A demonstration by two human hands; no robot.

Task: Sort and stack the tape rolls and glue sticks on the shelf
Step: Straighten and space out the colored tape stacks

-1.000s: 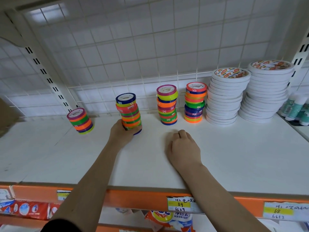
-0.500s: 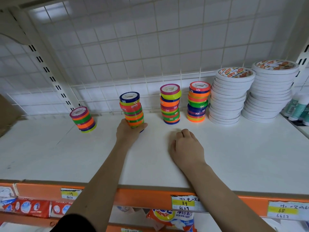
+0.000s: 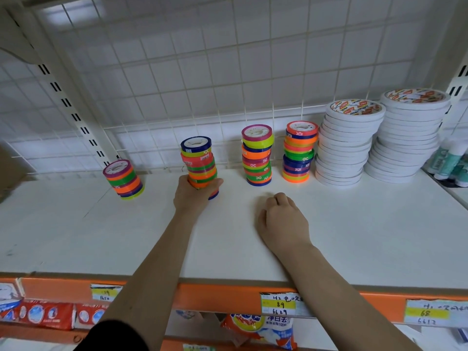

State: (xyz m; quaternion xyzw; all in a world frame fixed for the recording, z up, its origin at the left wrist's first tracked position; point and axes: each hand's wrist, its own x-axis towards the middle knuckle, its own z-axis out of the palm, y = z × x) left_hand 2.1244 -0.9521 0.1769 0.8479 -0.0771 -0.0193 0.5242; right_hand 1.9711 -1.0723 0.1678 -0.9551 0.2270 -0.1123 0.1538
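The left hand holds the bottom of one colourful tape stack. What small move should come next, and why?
Probably slide that stack back toward the wire grid, in line with the two colourful stacks on its right. The left hand grips its base, it stands nearer the shelf front than they do, and it leans slightly, so move slowly. The right hand rests idle.
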